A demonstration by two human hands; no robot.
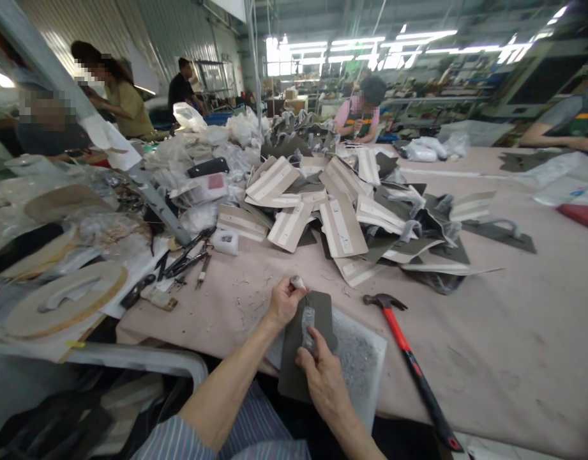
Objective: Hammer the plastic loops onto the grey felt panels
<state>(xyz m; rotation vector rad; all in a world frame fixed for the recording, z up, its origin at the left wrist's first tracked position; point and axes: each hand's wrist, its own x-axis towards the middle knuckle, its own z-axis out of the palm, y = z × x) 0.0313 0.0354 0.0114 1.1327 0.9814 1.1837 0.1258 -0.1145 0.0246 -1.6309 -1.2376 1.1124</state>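
A dark grey flat piece (322,313) lies on a scuffed white cutting board (365,358) at the table's near edge. My left hand (285,301) is closed at the piece's top left corner, pinching a small pale object against it. My right hand (322,370) is closed lower down on the piece, fingers wrapped round a small clear wrapped item (308,322) that rests on the grey surface. Both forearms come up from the bottom of the view.
A hammer with a red and black handle (411,361) lies right of the board. A large heap of grey and beige pieces (341,211) fills the table's middle. Scissors and small tools (188,259), tape rolls (66,300) and plastic bags sit left. Other people work at the far side.
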